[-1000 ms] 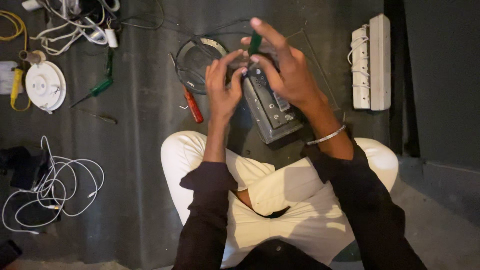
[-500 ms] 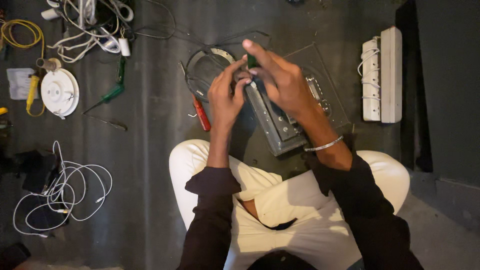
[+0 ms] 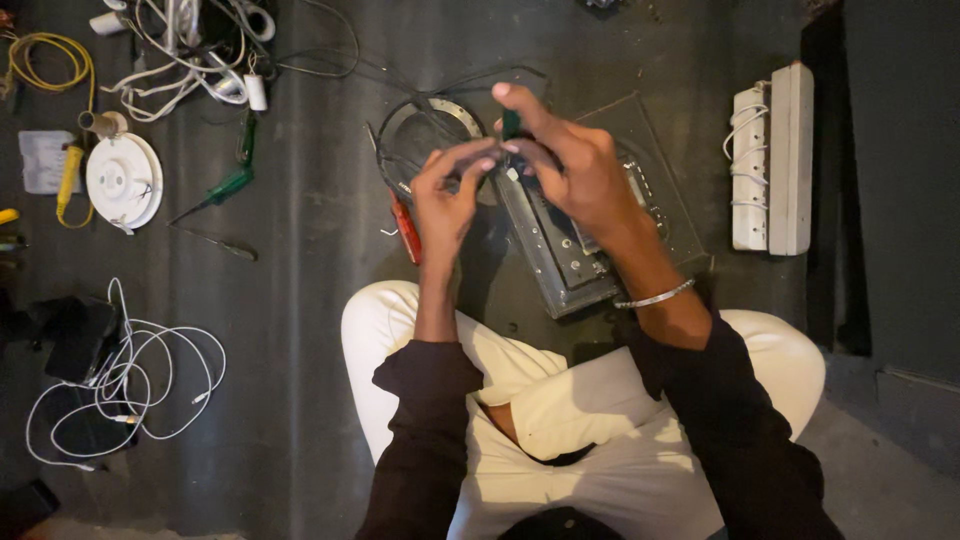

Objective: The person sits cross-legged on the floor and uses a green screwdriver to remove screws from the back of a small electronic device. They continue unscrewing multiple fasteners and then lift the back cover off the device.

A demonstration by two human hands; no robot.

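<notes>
I sit on a dark floor with both hands raised over a grey metal device [image 3: 560, 262] lying in front of my legs. My right hand [image 3: 565, 165] grips a small green-handled tool [image 3: 511, 124], its tip hidden behind my fingers. My left hand [image 3: 448, 192] pinches something small right against the right hand's fingertips; what it holds is too small to make out. A coil of black wire with a round metal ring [image 3: 425, 125] lies just behind my hands. A red-handled tool [image 3: 405, 228] rests on the floor under my left wrist.
A white power strip [image 3: 770, 160] lies at the right. On the left are a green screwdriver [image 3: 225, 188], a round white fitting [image 3: 123, 180], a yellow cable [image 3: 45, 60], tangled white cables [image 3: 190, 50] and a white cord loop [image 3: 120, 380] beside dark items.
The view has shifted a little, so everything sits slightly to the right in frame. My hands stay together over the device, fingertips closer than before.
</notes>
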